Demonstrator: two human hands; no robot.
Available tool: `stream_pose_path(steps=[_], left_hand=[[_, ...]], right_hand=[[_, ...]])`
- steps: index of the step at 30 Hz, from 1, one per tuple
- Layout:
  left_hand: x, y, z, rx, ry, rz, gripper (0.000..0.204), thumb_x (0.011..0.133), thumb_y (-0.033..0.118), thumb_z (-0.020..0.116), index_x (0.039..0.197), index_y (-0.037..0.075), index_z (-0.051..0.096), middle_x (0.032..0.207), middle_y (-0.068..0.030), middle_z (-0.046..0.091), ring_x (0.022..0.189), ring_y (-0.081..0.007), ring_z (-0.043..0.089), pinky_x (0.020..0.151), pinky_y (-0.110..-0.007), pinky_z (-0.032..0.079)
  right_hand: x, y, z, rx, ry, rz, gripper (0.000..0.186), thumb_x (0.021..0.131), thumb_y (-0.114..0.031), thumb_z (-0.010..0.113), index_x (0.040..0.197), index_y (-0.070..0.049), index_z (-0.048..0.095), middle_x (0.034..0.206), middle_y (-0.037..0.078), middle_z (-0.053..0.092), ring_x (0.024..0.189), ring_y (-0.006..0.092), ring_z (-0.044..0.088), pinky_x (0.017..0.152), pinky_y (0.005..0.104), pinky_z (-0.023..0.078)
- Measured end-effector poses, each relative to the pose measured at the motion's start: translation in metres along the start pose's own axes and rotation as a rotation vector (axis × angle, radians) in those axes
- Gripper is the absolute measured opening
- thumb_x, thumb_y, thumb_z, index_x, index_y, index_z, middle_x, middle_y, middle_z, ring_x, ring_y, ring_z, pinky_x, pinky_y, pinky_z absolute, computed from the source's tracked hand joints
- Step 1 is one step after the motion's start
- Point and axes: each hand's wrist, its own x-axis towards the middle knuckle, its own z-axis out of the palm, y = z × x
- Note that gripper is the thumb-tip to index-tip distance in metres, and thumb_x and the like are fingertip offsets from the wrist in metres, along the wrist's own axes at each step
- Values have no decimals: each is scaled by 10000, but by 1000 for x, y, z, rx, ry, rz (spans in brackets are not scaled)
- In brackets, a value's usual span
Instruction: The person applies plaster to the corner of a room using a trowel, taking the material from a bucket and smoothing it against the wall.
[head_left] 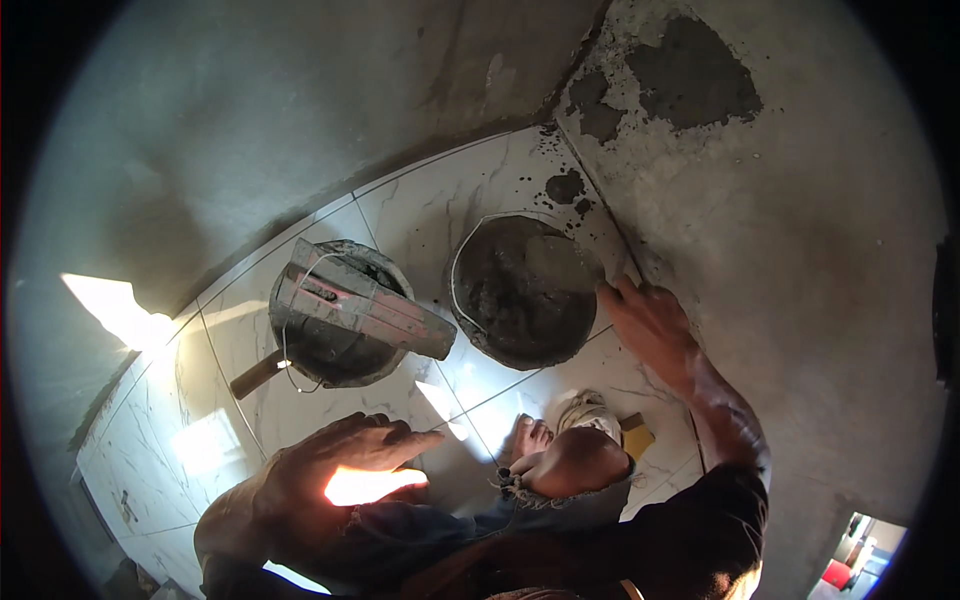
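Note:
My right hand [650, 322] lies flat against the grey plastered wall [800, 250], fingers spread, just right of a mortar-filled bucket [520, 290]. It holds nothing. My left hand [340, 455] rests open on my left knee, a patch of sunlight across it. A second bucket [335, 320] stands to the left with a wide, mortar-caked trowel [355, 305] laid across its rim. A wooden handle [258, 375] sticks out beside it. My bare right knee [575, 460] and toes [530, 435] show below.
White marble-patterned floor tiles [440, 200] run under the buckets, with dark mortar splatters [565, 185] near the wall corner. Patches of darker wet mortar [690, 75] mark the right wall. A yellow sponge [637, 437] and a pale cloth [590, 410] lie by my foot.

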Motion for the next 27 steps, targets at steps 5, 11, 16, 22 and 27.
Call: stream_pose_path(steps=[5, 11, 16, 22, 27], left_hand=[[0, 2, 2, -9, -9, 2, 501, 960, 356, 521, 1372, 78, 453, 1083, -148, 622, 1027, -323, 591, 908, -402, 473], [-2, 0, 3, -2, -14, 0, 511, 958, 366, 525, 1378, 86, 448, 1105, -152, 618, 1050, -324, 587, 924, -407, 468], [2, 0, 4, 13, -17, 23, 518, 955, 374, 527, 1382, 92, 443, 1123, -155, 615, 1068, -324, 584, 937, -412, 465], [5, -2, 1, 19, -28, -24, 528, 953, 383, 531, 1388, 99, 438, 1145, -159, 612, 1091, -325, 581, 953, -417, 460], [29, -1, -9, 82, -67, -91, 536, 950, 391, 533, 1393, 105, 433, 1164, -162, 609, 1109, -326, 578, 967, -422, 457]], right_hand=[[11, -7, -3, -208, -127, -151, 246, 770, -49, 612, 1016, -48, 617, 933, 140, 665, 771, 251, 696, 668, 369, 558], [20, -8, 27, 252, -379, -140, 362, 766, -109, 637, 1105, 14, 597, 927, 178, 670, 811, 355, 681, 695, 404, 556], [-24, 7, 78, 723, -5, -81, 434, 742, -128, 680, 1144, -4, 575, 953, 197, 659, 819, 337, 667, 688, 387, 534], [-54, -1, 47, 911, 38, 143, 439, 730, -96, 710, 1146, -37, 584, 873, 157, 640, 757, 240, 620, 694, 351, 494], [-53, 12, 25, 899, 172, 190, 438, 726, -88, 726, 1133, -38, 571, 904, 168, 639, 774, 321, 646, 686, 387, 510]])
